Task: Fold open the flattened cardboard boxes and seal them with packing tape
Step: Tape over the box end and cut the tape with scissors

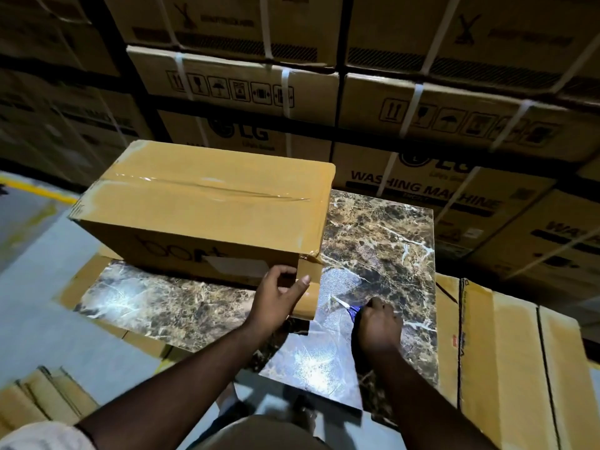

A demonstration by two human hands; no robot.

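An assembled brown cardboard box [207, 206] stands on a marble-patterned tabletop [383, 241], its top seam covered by clear packing tape [207, 185]. A strip of brown tape [308, 287] runs down the box's near right corner. My left hand [279, 297] holds that corner, fingers curled on the front face and thumb on the tape strip. To its right, my right hand [378, 323] grips a small blue-handled cutter [349, 308], whose blade points toward the tape's edge.
Flattened cardboard boxes [506, 362] lie at the right of the table, and more cardboard [42, 397] sits at the lower left. Strapped washing-machine cartons [422, 190] are stacked high right behind the table. Grey floor with a yellow line lies to the left.
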